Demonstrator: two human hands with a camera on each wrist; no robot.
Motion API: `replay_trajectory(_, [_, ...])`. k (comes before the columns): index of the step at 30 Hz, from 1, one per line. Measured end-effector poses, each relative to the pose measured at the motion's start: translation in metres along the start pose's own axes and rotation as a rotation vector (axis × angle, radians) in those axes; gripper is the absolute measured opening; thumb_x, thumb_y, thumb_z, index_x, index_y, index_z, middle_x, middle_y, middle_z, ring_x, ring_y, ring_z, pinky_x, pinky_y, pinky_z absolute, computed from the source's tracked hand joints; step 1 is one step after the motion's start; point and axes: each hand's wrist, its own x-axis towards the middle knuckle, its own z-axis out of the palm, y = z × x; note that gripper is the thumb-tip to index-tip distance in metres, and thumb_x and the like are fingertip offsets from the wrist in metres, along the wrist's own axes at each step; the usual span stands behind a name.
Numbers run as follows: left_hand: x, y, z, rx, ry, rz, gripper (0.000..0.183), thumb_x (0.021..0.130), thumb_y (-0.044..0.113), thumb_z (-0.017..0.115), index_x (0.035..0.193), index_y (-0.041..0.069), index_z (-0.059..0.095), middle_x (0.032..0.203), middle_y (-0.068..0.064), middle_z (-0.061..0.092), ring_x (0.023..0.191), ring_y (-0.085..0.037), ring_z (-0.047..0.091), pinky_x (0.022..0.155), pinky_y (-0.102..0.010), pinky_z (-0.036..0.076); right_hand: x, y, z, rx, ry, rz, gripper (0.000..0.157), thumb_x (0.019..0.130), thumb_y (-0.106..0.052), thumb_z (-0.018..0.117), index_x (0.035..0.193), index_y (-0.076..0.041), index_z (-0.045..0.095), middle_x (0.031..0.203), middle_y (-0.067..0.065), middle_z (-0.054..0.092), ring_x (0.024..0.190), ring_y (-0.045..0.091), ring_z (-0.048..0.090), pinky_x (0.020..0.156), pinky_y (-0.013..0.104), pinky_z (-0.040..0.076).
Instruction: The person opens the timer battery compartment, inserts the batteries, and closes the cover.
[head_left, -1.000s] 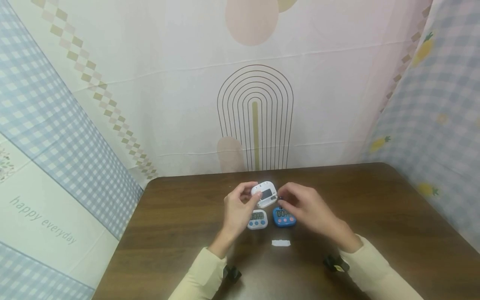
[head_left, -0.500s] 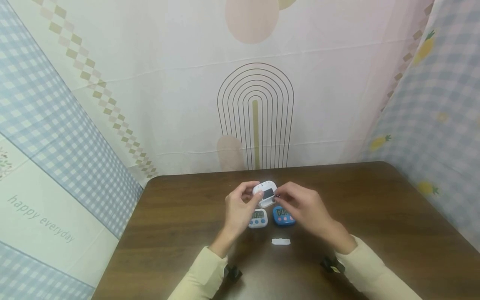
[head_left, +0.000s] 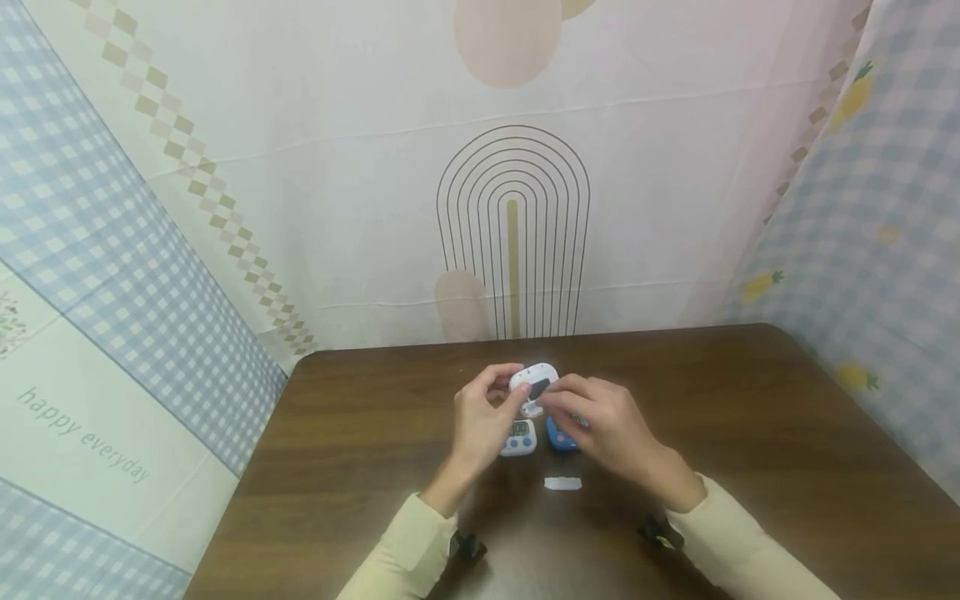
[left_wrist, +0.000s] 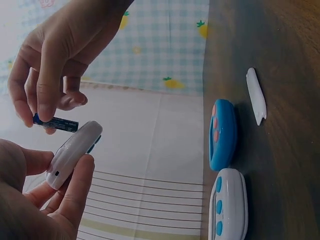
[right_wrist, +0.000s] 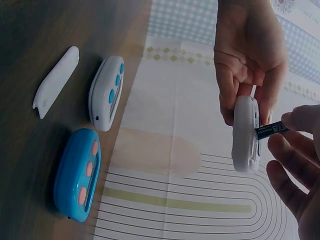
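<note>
My left hand grips a white digital timer above the table, its back with the battery compartment turned up toward me. Between the thumb and fingers of my right hand is a small dark battery. One end of the battery is right at the back of the held timer in the right wrist view. Below the hands lie a second white timer with blue buttons and a blue timer with pink buttons, partly hidden by my right hand. A white battery cover lies closer to me.
The dark wooden table ends at a back edge against a patterned cloth wall. Checked cloths hang at the left and right sides. A dark wrist camera mount sits at my left cuff.
My right hand has moved left, bringing the battery from beside the held timer to its back. My left hand and the timer have shifted slightly right.
</note>
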Motion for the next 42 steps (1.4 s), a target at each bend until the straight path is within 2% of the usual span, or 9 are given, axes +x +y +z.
replay_trajectory(7, [-0.001,0.001,0.001,-0.06,-0.013,-0.042,0.023,0.096,0.009,0.078,0.119,0.004,0.075,0.104,-0.014,0.077,0.087,-0.026,0.076,0.066,-0.026,0.064,0.0,0.002,0.003,-0.025,0.023,-0.053,0.03,0.109,-0.024,0.057,0.102,-0.007,0.08,0.099,0.005,0.078,0.078,0.02,0.072,0.067,0.033,0.061])
replay_trajectory(11, [-0.001,0.0,0.002,-0.067,-0.011,-0.043,0.021,0.096,0.008,0.078,0.117,0.007,0.076,0.103,-0.014,0.078,0.088,-0.029,0.077,0.067,-0.025,0.064,-0.002,0.001,0.004,-0.001,0.001,-0.04,0.03,0.109,-0.026,0.058,0.101,-0.007,0.08,0.099,0.005,0.077,0.08,0.019,0.073,0.07,0.032,0.063])
replay_trajectory(15, [-0.002,0.002,0.003,-0.085,-0.019,-0.031,0.021,0.096,0.007,0.077,0.117,0.007,0.076,0.104,-0.016,0.077,0.088,-0.031,0.078,0.067,-0.027,0.065,-0.003,0.0,0.006,0.026,-0.022,-0.015,0.021,0.106,-0.024,0.066,0.101,-0.007,0.079,0.098,0.003,0.075,0.08,0.017,0.074,0.073,0.031,0.064])
replay_trajectory(18, [-0.002,0.003,0.004,-0.095,-0.02,-0.029,0.021,0.097,0.007,0.076,0.118,0.006,0.076,0.104,-0.016,0.077,0.087,-0.03,0.078,0.065,-0.027,0.064,-0.004,-0.002,0.007,0.023,-0.018,-0.002,0.008,0.097,-0.014,0.078,0.1,-0.006,0.078,0.097,0.003,0.075,0.08,0.017,0.075,0.073,0.03,0.065])
replay_trajectory(22, [-0.003,0.005,0.004,-0.084,-0.013,-0.029,0.021,0.097,0.008,0.076,0.118,0.007,0.076,0.105,-0.015,0.077,0.087,-0.029,0.078,0.066,-0.026,0.064,-0.005,-0.003,0.01,0.022,-0.006,0.022,0.013,0.087,-0.007,0.085,0.097,-0.006,0.078,0.095,0.003,0.075,0.08,0.017,0.075,0.074,0.03,0.065])
replay_trajectory(27, [-0.004,0.004,0.004,-0.075,-0.014,-0.041,0.022,0.097,0.009,0.077,0.118,0.006,0.075,0.104,-0.014,0.078,0.087,-0.028,0.078,0.067,-0.024,0.063,-0.005,-0.006,0.012,0.023,-0.001,0.067,0.011,0.089,-0.014,0.086,0.093,-0.007,0.077,0.093,0.001,0.074,0.077,0.015,0.073,0.071,0.027,0.063])
replay_trajectory(32, [-0.005,0.005,0.004,-0.069,-0.012,-0.034,0.021,0.096,0.007,0.077,0.117,0.007,0.076,0.103,-0.014,0.078,0.085,-0.027,0.077,0.066,-0.024,0.063,-0.005,-0.009,0.011,0.016,-0.012,0.13,0.017,0.08,-0.008,0.091,0.09,-0.009,0.077,0.091,-0.001,0.071,0.075,0.013,0.07,0.069,0.024,0.062])
replay_trajectory(36, [-0.004,0.005,0.004,-0.051,0.001,-0.001,0.021,0.095,0.006,0.077,0.116,0.007,0.076,0.102,-0.013,0.079,0.085,-0.026,0.076,0.073,-0.023,0.062,-0.006,-0.008,0.013,0.015,-0.001,0.196,0.029,0.075,-0.005,0.093,0.097,-0.006,0.074,0.094,0.002,0.067,0.076,0.015,0.071,0.068,0.026,0.063])
replay_trajectory(42, [-0.005,0.006,0.004,-0.036,0.017,0.032,0.021,0.095,0.004,0.077,0.116,0.007,0.076,0.1,-0.011,0.079,0.086,-0.023,0.075,0.08,-0.024,0.062,-0.006,-0.01,0.013,0.042,-0.019,0.435,0.065,0.074,-0.014,0.098,0.126,-0.001,0.064,0.108,0.008,0.059,0.084,0.016,0.068,0.071,0.032,0.065])
